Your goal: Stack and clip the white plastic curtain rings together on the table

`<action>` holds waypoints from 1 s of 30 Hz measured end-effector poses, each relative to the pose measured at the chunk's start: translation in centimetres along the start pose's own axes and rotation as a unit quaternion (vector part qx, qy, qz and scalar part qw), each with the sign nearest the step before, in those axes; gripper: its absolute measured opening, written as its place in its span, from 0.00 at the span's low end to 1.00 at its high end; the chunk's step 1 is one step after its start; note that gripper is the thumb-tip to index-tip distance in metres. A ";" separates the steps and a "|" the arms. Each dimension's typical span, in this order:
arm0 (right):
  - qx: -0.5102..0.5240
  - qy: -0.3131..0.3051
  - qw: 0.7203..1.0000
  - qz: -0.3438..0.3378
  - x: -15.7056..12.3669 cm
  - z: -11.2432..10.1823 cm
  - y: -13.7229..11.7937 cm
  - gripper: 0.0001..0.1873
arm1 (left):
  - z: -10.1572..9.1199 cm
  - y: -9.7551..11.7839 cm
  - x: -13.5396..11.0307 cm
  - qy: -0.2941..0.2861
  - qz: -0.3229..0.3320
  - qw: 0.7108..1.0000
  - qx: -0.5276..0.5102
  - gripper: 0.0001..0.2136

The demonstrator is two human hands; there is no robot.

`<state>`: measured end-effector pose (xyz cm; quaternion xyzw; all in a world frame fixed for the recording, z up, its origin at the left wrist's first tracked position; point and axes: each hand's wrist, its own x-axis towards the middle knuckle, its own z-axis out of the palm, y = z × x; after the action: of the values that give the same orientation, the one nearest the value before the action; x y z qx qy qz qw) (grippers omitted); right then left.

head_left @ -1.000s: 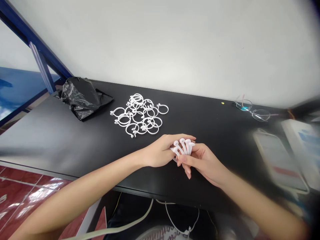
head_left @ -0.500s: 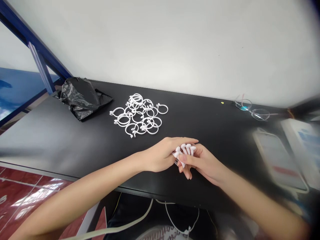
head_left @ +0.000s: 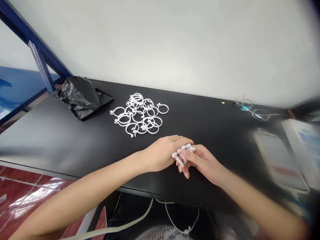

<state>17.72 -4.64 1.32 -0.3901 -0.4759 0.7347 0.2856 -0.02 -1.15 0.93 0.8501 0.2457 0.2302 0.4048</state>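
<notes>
A bunch of white plastic curtain rings (head_left: 180,160) is held between my two hands, above the front part of the black table (head_left: 100,150). My left hand (head_left: 165,151) wraps over the bunch from the left, its fingers mostly hidden behind the rings. From the right, my right hand (head_left: 203,163) grips the same bunch, with the thumb pressed on the rings' small knobbed ends. Beyond my hands lies a loose pile of similar white curtain rings (head_left: 138,116), overlapping one another, each with a small eyelet.
A crumpled black plastic bag (head_left: 82,96) lies at the back left. Eyeglasses (head_left: 261,114) rest near the wall at the right. A phone (head_left: 280,160) and a blurred white box (head_left: 303,143) are at the far right. A pale cable (head_left: 125,227) hangs below the table edge.
My left fingers have drawn in closer over the bunch. The knobbed ends have shifted and spread leftward under my right thumb. The pile stays as it was.
</notes>
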 end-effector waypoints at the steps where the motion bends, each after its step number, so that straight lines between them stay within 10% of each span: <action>1: 0.010 -0.015 1.000 0.005 0.0 0.0 -0.1 0.23 | 0.0 0.0 0.0 -0.003 -0.002 1.000 0.001 0.12; 15: 0.057 -0.123 0.991 0.021 -0.3 -0.7 -0.3 0.31 | -0.5 -0.2 0.0 -0.054 -0.001 0.995 -0.082 0.07; 30: -0.021 -0.049 0.998 -0.023 -0.5 -1.1 -0.6 0.23 | -0.3 -0.8 0.2 0.009 0.060 0.997 0.043 0.08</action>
<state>18.94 -4.29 1.79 -0.3489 -0.5136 0.7358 0.2705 -0.23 -0.42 0.52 0.8781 0.2073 0.2509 0.3508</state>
